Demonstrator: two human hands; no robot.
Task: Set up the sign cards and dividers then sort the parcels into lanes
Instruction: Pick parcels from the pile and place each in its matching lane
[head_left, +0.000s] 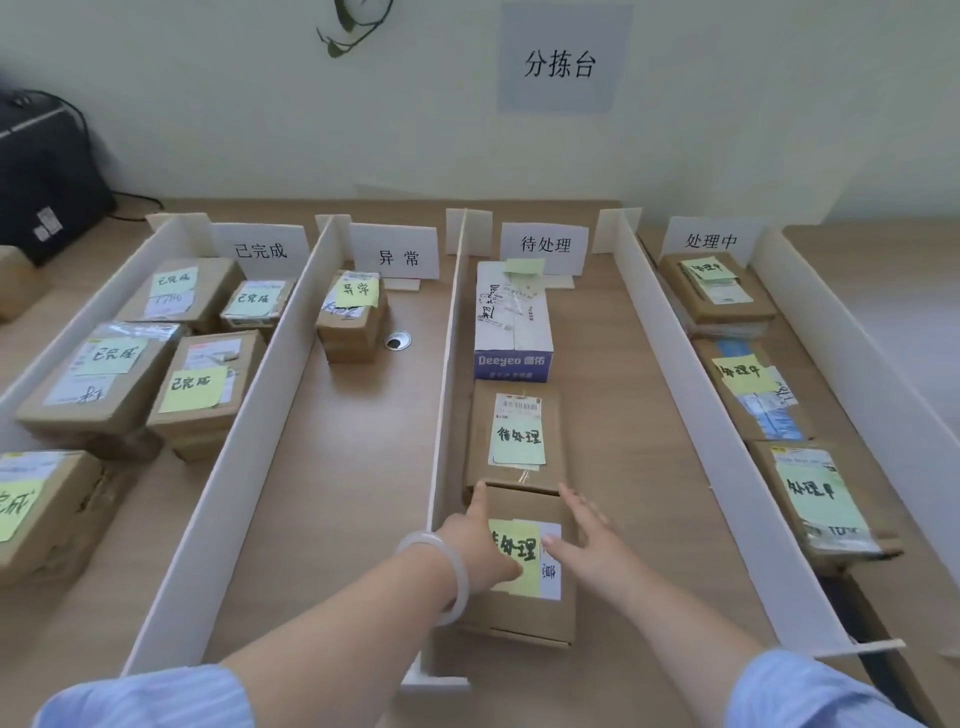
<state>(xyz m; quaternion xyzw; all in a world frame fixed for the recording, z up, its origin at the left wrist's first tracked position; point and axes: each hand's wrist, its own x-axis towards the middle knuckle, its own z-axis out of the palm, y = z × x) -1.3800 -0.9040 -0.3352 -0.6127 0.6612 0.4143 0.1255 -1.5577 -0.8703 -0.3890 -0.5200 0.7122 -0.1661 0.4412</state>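
Pressing parcel (519, 618), left hand (483, 540) flat, half-hiding its note (524, 548), right hand (589, 543) spread

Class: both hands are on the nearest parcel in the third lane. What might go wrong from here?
The left hand works close beside the thin divider; a nudge might tip it. Pushing the nearest parcel forward could shove the parcel ahead, which it seems to abut.
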